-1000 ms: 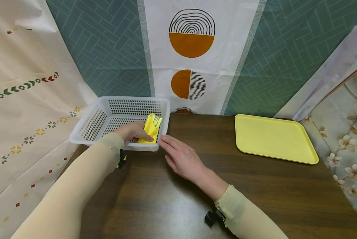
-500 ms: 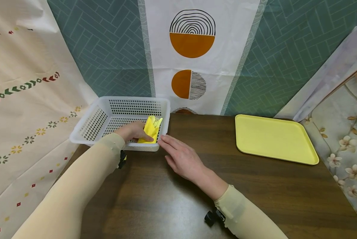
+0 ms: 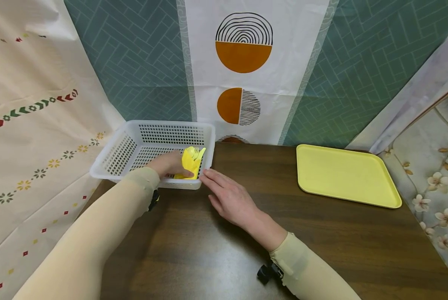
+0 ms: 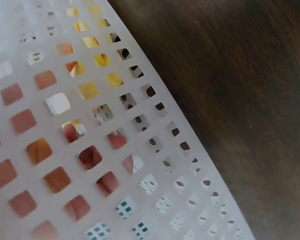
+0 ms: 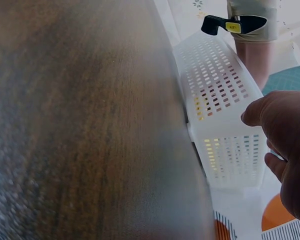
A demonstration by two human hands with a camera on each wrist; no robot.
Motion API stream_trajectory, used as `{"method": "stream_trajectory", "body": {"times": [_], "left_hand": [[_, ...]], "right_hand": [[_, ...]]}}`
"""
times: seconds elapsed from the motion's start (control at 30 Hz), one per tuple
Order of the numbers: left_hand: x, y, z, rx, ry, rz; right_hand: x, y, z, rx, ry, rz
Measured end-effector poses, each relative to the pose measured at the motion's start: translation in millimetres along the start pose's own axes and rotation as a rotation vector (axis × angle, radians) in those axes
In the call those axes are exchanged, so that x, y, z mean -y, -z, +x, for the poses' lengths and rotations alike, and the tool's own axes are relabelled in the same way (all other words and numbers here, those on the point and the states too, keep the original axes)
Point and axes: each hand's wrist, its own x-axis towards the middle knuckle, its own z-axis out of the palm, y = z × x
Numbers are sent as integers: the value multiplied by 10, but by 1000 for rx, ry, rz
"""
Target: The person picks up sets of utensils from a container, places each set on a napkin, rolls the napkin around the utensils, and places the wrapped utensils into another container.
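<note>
In the head view, my left hand (image 3: 168,162) reaches inside a white perforated plastic basket (image 3: 96,168) and grips the lower part of a yellow napkin pouch (image 3: 191,166). A pale yellow plastic spoon, fork (image 3: 196,153) and knife stick out of its top. The thumb lies over the pouch's front; the other fingers are mostly hidden. Through the basket holes in the left wrist view, bits of the hand and yellow napkin (image 4: 88,90) show. My right hand (image 3: 231,199) touches the basket's near right corner, fingers extended. A fingertip on that corner appears in the right wrist view.
The basket stands at the back left of a dark wooden table (image 3: 194,246). A yellow rectangular tray (image 3: 348,175) lies at the back right. Patterned cloths (image 3: 152,62) hang behind and at both sides.
The pouch in my left hand has tipped slightly lower into the basket, its cutlery tops sinking a little. My right hand stays at the corner. The head view has shifted slightly.
</note>
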Motion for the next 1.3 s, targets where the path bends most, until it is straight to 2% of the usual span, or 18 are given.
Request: {"method": "stream_trajectory", "body": {"times": [0.1, 0.2, 0.3, 0.6, 0.83, 0.97, 1.3], "left_hand": [[-46, 3, -30, -34, -58, 111], [-85, -12, -40, -42, -79, 160], [-102, -26, -43, -38, -57, 146], [-93, -17, -42, -1, -48, 82], [-130, 1, -42, 35, -52, 150], [-146, 6, -52, 49, -44, 153], [-179, 18, -39, 50, -33, 204]], "right_hand": [[-1, 5, -5, 2, -3, -4], [-4, 2, -7, 6, -3, -8], [0, 6, -5, 14, -5, -12], [4, 6, -2, 9, -1, -5], [4, -1, -5, -2, -1, 2], [7, -3, -7, -3, -2, 7], [7, -6, 3, 19, -14, -12]]}}
